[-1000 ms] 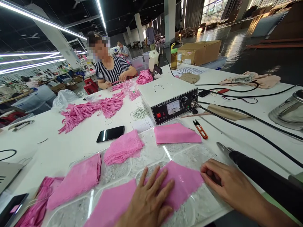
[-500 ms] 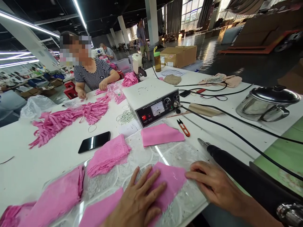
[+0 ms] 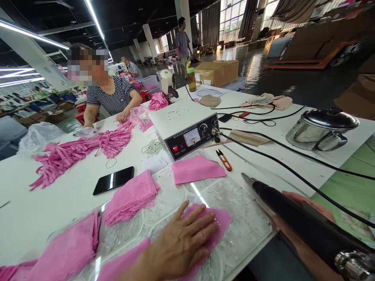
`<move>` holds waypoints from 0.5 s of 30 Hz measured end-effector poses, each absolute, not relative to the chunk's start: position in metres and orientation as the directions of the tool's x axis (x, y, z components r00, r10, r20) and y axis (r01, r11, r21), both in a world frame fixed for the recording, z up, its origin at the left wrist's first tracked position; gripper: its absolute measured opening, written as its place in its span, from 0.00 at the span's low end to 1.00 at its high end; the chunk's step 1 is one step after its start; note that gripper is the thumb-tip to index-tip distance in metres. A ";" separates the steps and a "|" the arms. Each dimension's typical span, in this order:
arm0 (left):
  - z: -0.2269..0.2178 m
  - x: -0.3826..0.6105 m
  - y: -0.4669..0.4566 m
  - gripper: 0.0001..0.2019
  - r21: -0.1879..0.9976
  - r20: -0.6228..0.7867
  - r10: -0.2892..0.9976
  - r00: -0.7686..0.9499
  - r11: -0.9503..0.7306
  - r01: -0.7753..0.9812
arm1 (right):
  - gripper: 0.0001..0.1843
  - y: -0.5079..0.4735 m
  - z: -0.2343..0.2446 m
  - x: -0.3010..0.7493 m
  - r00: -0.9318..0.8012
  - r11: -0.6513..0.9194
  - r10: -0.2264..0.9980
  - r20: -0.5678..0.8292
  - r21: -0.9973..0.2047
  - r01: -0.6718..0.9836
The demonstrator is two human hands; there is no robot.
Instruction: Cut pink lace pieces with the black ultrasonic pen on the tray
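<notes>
My left hand point(image 3: 187, 238) lies flat, fingers stretched, on a pink fabric piece point(image 3: 224, 220) spread over a clear plastic sheet point(image 3: 164, 218). Another pink piece point(image 3: 125, 259) shows beside the left wrist. My right hand point(image 3: 313, 207) is behind and below a thick black hand tool point(image 3: 288, 208) with a pointed metal tip; the tool hides most of its fingers, so its hold cannot be made out. Close by are a folded pink cloth point(image 3: 197, 169), a stack of pink pieces point(image 3: 133, 197) and orange-handled thread snips point(image 3: 224, 160).
A control box point(image 3: 191, 136) with a dial and cables stands behind the cloth. Around it lie a phone point(image 3: 113, 180), rubber bands point(image 3: 153, 148) and pink strips point(image 3: 79, 150). A lidded glass pot point(image 3: 322, 130) stands right. Across the table sits a person in stripes point(image 3: 109, 95).
My right hand has left the fabric's edge and moved right, behind the black tool. My left hand has slid slightly right over the fabric. The view has shifted a little.
</notes>
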State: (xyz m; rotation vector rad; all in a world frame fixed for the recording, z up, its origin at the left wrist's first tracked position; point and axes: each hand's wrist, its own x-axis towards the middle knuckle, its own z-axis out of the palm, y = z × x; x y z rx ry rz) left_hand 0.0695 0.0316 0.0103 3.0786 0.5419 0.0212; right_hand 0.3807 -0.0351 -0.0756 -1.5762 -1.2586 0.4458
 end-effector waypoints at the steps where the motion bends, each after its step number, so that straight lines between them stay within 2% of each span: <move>1: 0.009 0.074 0.035 0.24 0.044 0.001 0.326 0.945 -0.945 0.325 | 0.23 -0.030 -0.072 0.380 0.444 0.073 0.842 0.306 -0.880 0.469; 4: 0.005 0.081 0.044 0.24 0.088 -0.012 0.301 0.954 -0.950 0.300 | 0.33 -0.017 -0.057 0.371 0.550 0.121 0.776 0.307 -0.930 0.348; 8: 0.001 0.083 0.048 0.23 0.097 0.009 0.298 0.954 -0.950 0.296 | 0.24 -0.015 -0.041 0.355 0.562 0.209 0.761 0.325 -0.942 0.262; 12: 0.002 0.082 0.047 0.22 0.110 0.039 0.295 0.955 -0.951 0.289 | 0.26 -0.009 -0.037 0.349 0.626 0.292 0.693 0.359 -0.933 0.212; 15: 0.002 0.083 0.048 0.22 0.121 0.045 0.295 0.954 -0.950 0.288 | 0.21 0.007 -0.032 0.351 0.694 0.414 0.607 0.388 -0.899 0.141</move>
